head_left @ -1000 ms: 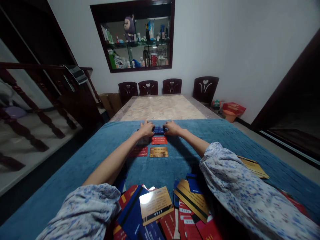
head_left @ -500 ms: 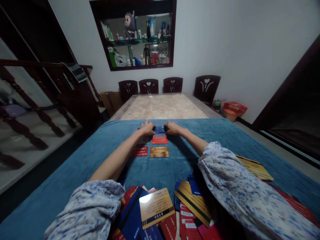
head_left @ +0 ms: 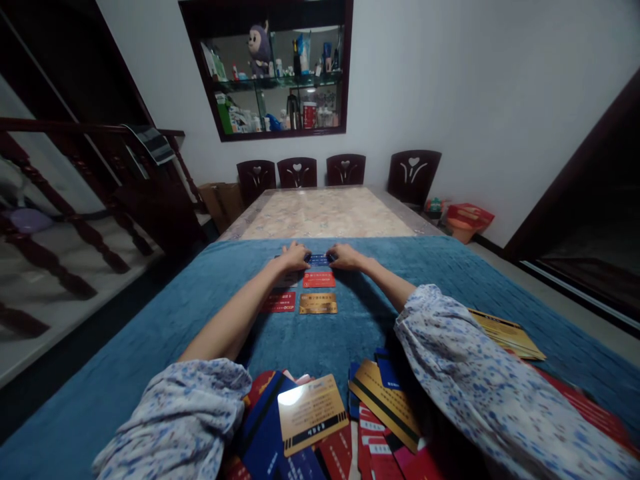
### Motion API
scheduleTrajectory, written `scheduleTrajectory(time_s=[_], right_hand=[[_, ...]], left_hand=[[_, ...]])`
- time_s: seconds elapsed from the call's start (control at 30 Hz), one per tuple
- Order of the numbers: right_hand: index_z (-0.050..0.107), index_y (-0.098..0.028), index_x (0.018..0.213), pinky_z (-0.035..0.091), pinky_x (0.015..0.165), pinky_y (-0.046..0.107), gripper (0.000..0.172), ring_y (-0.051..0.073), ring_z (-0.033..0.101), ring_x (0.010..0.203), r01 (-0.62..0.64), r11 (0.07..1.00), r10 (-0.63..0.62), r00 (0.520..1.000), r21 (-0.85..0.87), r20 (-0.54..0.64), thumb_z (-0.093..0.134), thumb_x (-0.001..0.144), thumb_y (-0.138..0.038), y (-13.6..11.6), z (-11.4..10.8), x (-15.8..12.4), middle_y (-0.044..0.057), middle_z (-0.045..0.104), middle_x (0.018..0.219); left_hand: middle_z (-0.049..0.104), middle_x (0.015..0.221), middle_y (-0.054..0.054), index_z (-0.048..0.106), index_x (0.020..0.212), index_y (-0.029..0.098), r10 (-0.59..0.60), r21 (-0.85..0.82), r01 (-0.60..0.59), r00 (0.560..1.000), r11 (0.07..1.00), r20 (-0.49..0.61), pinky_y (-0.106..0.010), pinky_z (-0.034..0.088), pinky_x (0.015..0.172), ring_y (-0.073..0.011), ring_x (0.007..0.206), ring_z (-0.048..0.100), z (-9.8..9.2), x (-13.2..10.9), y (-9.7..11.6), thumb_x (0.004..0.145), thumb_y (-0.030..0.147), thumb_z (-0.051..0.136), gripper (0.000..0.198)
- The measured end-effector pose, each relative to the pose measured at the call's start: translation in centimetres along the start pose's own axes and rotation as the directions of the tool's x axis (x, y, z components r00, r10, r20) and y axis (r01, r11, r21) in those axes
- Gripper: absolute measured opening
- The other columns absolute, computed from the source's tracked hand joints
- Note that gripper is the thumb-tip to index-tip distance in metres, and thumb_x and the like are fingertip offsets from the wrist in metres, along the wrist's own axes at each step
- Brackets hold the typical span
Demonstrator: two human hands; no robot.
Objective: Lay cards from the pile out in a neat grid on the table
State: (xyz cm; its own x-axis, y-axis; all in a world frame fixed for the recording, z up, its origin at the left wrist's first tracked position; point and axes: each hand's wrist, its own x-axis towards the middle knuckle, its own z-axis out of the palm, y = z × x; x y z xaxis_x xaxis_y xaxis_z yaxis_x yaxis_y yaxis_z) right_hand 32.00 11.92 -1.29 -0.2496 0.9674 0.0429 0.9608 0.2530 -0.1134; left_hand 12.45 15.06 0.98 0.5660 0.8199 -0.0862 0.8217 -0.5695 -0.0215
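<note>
Blue printed card lies flat on the teal cloth, between the fingertips of the left hand and right hand. Fingers on both sides are curled in close at its short ends; whether they pinch it or merely press its edges, I cannot tell. Squaring it well seems to call for light, equal pressure from both sides, its long edge parallel to the orange-red card just nearside of the fingers, without the left wrist nudging the greyish card partly beneath it. Farther nearside, the dark red card appears to read "DCEP"; beside it, the gold card bears a row of Chinese-looking characters, too small to read, as is the blue one's pale lettering.
</note>
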Motion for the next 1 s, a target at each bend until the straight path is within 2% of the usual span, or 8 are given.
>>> scheduleTrajectory(time_s=[0.27, 0.7, 1.0], right_hand=[[0.072, -0.024, 0.116, 0.048, 0.088, 0.025, 0.037, 0.022, 0.064, 0.104, 0.038, 0.999, -0.038, 0.999, 0.013, -0.015, 0.065, 0.08, -0.028, 0.2, 0.0, 0.0, 0.007, 0.069, 0.117], [0.068, -0.023, 0.124, 0.046, 0.094, 0.027, 0.042, 0.023, 0.062, 0.11, 0.037, 0.999, -0.036, 0.998, 0.026, -0.046, 0.062, 0.082, -0.029, 0.4, 0.5, -0.3, 0.009, 0.065, 0.125], [0.067, -0.017, 0.124, 0.044, 0.097, 0.025, 0.043, 0.022, 0.063, 0.111, 0.072, 0.996, -0.068, 0.994, 0.047, -0.081, 0.063, 0.081, -0.023, -0.2, -0.2, -1.6, 0.012, 0.064, 0.127]], left_hand=[[0.06, 0.124, -0.011, 0.069, 0.112, 0.022, 0.022, 0.001, -0.022, 0.999, 1.0, -0.029, -0.048, 0.037, 0.101, -0.0328, 0.124, 0.04, 0.4, 0.0, -0.1, 0.082, 0.03, 0.064, 0.032], [0.061, 0.126, -0.012, 0.069, 0.114, 0.023, 0.061, 0.033, -0.057, 0.991, 0.998, -0.12, -0.049, 0.032, 0.099, -0.0332, 0.126, 0.036, 0.4, -1.7, 0.6, 0.086, 0.028, 0.06, 0.03], [0.062, 0.124, -0.012, 0.069, 0.114, 0.022, 0.107, 0.042, -0.101, 0.981, 0.994, -0.163, -0.048, 0.033, 0.096, -0.0325, 0.124, 0.039, 0.2, -2.7, 0.7, 0.088, 0.021, 0.051, 0.031]])
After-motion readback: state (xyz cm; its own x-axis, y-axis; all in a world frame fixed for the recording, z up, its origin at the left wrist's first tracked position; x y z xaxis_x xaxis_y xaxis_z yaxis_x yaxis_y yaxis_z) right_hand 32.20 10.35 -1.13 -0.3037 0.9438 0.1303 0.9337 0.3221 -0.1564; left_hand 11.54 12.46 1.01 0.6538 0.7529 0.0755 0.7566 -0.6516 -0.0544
